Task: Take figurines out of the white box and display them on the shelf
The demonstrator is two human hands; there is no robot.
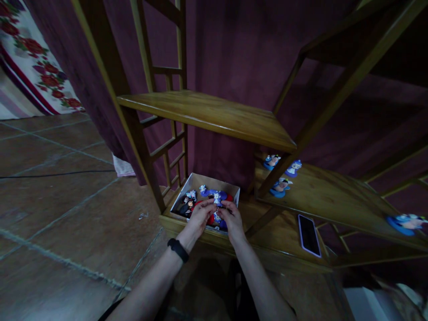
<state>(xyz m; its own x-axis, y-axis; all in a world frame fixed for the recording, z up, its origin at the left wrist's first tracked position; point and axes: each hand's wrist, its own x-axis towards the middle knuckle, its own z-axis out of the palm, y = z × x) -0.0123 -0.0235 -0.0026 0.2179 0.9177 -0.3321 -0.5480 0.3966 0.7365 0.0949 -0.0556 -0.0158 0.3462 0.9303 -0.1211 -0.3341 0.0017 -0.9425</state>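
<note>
Just above an open cardboard box (189, 182), my left hand (203, 211) and my right hand (232, 216) meet at the fingertips. Between them is a small white-and-purple figurine (217, 197), pinched from both sides. Several other figurines lie in the box, among them a black-and-red figurine (187, 207) at its left side and a white-and-purple figurine (203, 190) near the back. My fingers and wrists cover part of the box's front half. A black band (178, 250) is around my left wrist.
The box stands on the bottom board of a wooden shelf unit (207, 113), under a higher board. To the right, a middle shelf (327, 189) bears several figurines, including a purple-based figurine (294, 168). A phone (309, 235) lies below it. Purple curtain (224, 58) hangs behind.
</note>
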